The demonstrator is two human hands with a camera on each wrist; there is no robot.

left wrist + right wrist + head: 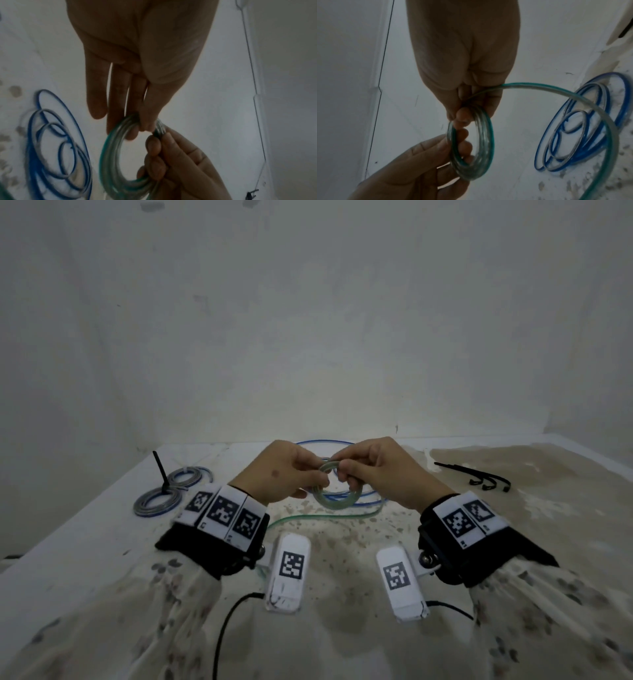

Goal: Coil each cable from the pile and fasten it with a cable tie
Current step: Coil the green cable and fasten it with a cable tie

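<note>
You are pinching the green cable coil [337, 489] between thumb and fingers of your left hand [287, 470], while your right hand [373, 470] is closing its grip on the coil's far edge and on the strand feeding into it. Both hands are holding the coil in the air above the bench [342, 542], near its middle. The loose green tail [573, 97] is arcing away from your right fingers [462, 117] and trailing down toward the bench. Just behind, the uncoiled blue cable [325, 442] is lying in loops; two tied coils [171, 491] are sitting far left, spare cable ties [476, 477] far right. Risk, as judged: the turns are looking springy, so loosening either pinch while reaching for a tie could let the coil spring open. The dragging tail may also snag the blue loops.
</note>
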